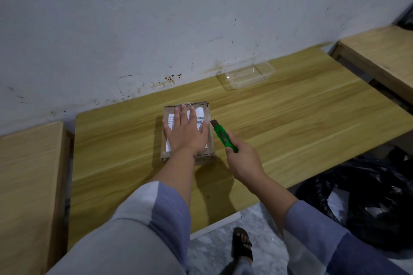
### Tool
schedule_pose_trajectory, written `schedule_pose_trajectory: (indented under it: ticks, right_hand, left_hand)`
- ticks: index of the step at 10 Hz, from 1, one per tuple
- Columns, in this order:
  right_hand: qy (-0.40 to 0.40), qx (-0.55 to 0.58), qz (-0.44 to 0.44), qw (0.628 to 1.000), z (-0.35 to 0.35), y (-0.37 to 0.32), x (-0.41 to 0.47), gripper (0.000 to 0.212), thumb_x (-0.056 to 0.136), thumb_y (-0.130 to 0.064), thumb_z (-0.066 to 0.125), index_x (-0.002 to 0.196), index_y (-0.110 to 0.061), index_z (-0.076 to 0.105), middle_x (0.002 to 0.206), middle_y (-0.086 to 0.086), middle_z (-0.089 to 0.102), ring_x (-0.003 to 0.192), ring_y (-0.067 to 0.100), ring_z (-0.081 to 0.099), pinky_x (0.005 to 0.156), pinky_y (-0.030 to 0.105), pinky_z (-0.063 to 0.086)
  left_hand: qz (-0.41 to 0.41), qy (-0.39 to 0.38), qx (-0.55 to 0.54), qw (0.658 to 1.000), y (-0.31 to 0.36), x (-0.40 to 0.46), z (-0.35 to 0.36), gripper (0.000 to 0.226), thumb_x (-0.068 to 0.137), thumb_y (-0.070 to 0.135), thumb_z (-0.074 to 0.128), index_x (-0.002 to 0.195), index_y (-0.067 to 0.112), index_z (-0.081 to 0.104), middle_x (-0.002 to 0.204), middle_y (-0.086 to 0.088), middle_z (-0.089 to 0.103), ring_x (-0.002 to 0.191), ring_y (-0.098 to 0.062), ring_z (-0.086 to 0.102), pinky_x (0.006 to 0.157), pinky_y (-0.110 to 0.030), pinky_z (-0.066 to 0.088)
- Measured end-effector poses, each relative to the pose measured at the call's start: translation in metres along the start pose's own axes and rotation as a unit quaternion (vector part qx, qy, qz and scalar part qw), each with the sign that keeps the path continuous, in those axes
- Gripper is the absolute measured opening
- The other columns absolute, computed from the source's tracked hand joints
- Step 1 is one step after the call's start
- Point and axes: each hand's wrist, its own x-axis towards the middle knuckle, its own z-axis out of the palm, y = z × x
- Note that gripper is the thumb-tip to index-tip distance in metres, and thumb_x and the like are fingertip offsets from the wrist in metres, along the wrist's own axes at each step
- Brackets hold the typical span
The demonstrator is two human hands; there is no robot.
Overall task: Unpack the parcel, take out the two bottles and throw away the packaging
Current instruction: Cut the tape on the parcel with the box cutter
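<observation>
Parcel (187, 133) sits flat on the counter (290, 118), about mid-width, nearer the back wall edge than the front edge. Small brown cardboard box, taped over, white shipping label on top, still sealed. Bottles not visible, presumably inside.

Left hand (184, 133) lies flat on the parcel top, fingers straight and spread, pressing it down. Right hand (242, 161) grips a green box cutter (223, 136), fingers curled round the handle; blade tip out, just beside the parcel's right edge. Cannot tell if the blade touches the box.

Handling guess: cardboard is stiff but thin, box looks light, and slick tape could let it slide on the smooth counter, so the flat palm hold makes sense. With bottles inside, contents may be fragile or could leak, so the cut should stay shallow, along the tape seam only. Left fingers are near the cut line on the right edge, a risk. Once open, best lifted by the side walls or the flaps.

Also there: clear plastic tray (245, 76) near the counter's back edge by the wall, well apart from the parcel. Black rubbish bag (368, 203) on the floor off the counter's front right, likely where the packaging goes.
</observation>
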Motion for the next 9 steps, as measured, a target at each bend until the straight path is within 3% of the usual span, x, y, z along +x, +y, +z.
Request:
schedule_pose_trajectory:
  ticks: [1, 2, 4, 6, 7, 9]
  right_hand:
    - [-0.005, 0.009, 0.014, 1.0, -0.002, -0.001, -0.002, 0.05, 0.093, -0.017, 0.043, 0.139, -0.035, 0.041, 0.092, 0.004, 0.059, 0.079, 0.021, 0.053, 0.073, 0.036, 0.049]
    - [-0.001, -0.008, 0.006, 1.0, -0.001, -0.001, -0.011, 0.05, 0.093, -0.016, 0.044, 0.139, -0.034, 0.04, 0.116, 0.008, 0.066, 0.095, 0.025, 0.061, 0.08, 0.035, 0.05]
    - [0.004, -0.048, 0.0, 0.999, -0.006, -0.005, -0.017, 0.051, 0.093, -0.016, 0.044, 0.14, -0.035, 0.039, 0.124, 0.009, 0.064, 0.102, 0.029, 0.061, 0.084, 0.039, 0.053]
    - [0.002, -0.052, -0.006, 0.999, -0.007, -0.003, -0.025, 0.052, 0.092, -0.015, 0.044, 0.138, -0.036, 0.04, 0.124, 0.008, 0.063, 0.096, 0.029, 0.063, 0.079, 0.04, 0.055]
    - [-0.003, -0.04, -0.006, 0.999, -0.007, -0.002, -0.027, 0.051, 0.091, -0.015, 0.043, 0.138, -0.037, 0.041, 0.116, 0.008, 0.066, 0.084, 0.027, 0.062, 0.071, 0.038, 0.053]
    - [-0.014, -0.03, 0.008, 0.999, -0.008, 0.004, -0.034, 0.05, 0.092, -0.016, 0.043, 0.138, -0.036, 0.041, 0.114, 0.006, 0.067, 0.073, 0.019, 0.053, 0.062, 0.03, 0.044]
  left_hand:
    - [0.002, -0.003, 0.0, 1.0, -0.001, -0.001, -0.001, 0.067, 0.094, 0.061, 0.008, 0.152, 0.028, 0.0, 0.161, 0.002, -0.01, 0.147, -0.016, -0.015, 0.115, -0.052, -0.01]
    - [0.004, -0.002, 0.001, 1.0, -0.001, -0.002, -0.001, 0.068, 0.094, 0.062, 0.007, 0.152, 0.027, 0.0, 0.161, 0.002, -0.009, 0.147, -0.016, -0.014, 0.115, -0.052, -0.01]
    - [0.011, 0.001, -0.001, 1.0, -0.002, -0.001, -0.001, 0.069, 0.093, 0.063, 0.007, 0.152, 0.027, 0.003, 0.162, 0.001, -0.007, 0.148, -0.017, -0.012, 0.115, -0.053, -0.008]
    - [0.009, 0.001, -0.003, 1.0, -0.003, 0.0, -0.002, 0.07, 0.093, 0.063, 0.007, 0.153, 0.027, 0.004, 0.162, 0.001, -0.007, 0.148, -0.017, -0.012, 0.115, -0.053, -0.008]
    - [0.008, -0.002, -0.004, 1.0, -0.002, 0.0, -0.002, 0.07, 0.093, 0.063, 0.008, 0.153, 0.027, 0.004, 0.162, 0.001, -0.007, 0.148, -0.017, -0.012, 0.115, -0.053, -0.008]
    - [0.01, -0.005, -0.001, 1.0, -0.002, 0.0, -0.003, 0.07, 0.093, 0.063, 0.007, 0.153, 0.026, 0.003, 0.162, 0.0, -0.007, 0.148, -0.018, -0.013, 0.114, -0.053, -0.01]
